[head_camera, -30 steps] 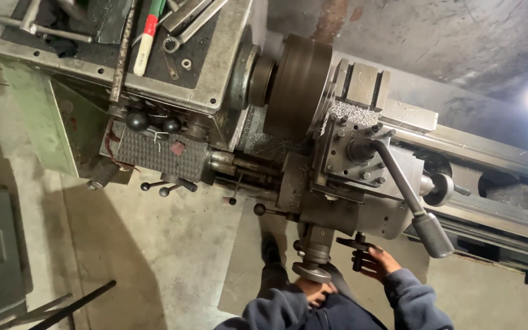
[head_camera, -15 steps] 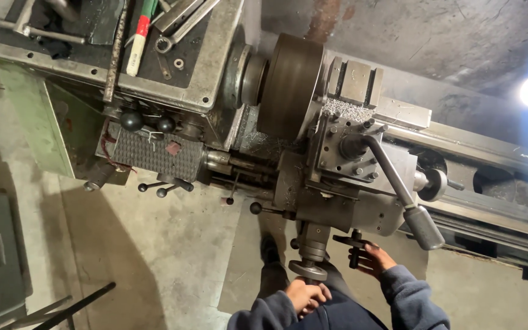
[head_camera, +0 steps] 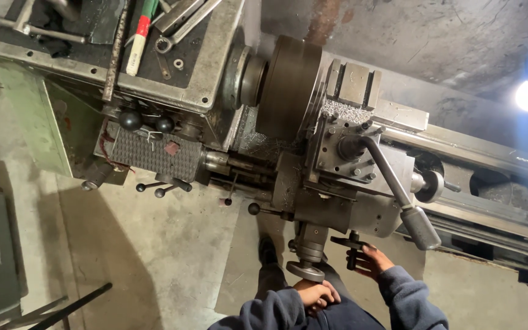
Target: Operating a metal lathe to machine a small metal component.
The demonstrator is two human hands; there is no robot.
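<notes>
We find our left hand (head_camera: 316, 294) closed around the rim of the small cross-slide handwheel (head_camera: 305, 271), directly in front of our body. Our right hand (head_camera: 371, 260) rests just to the right of it, fingers curled about the black carriage handwheel (head_camera: 352, 243); how firmly they grip we cannot quite tell, since the wheel hides the fingertips.

Both wheels are steel, rigid and probably oily, so we would judge them slippery: take them by the rim or the crank pin, not by the hub.

Above the hands stands the tool post (head_camera: 349, 150), with its long lever (head_camera: 392, 183) slanting down towards our right hand. Further up and to the left of the hands sits the large dark chuck (head_camera: 288, 88). It looks heavy. Metal chips (head_camera: 343, 110) lie beside it.
</notes>
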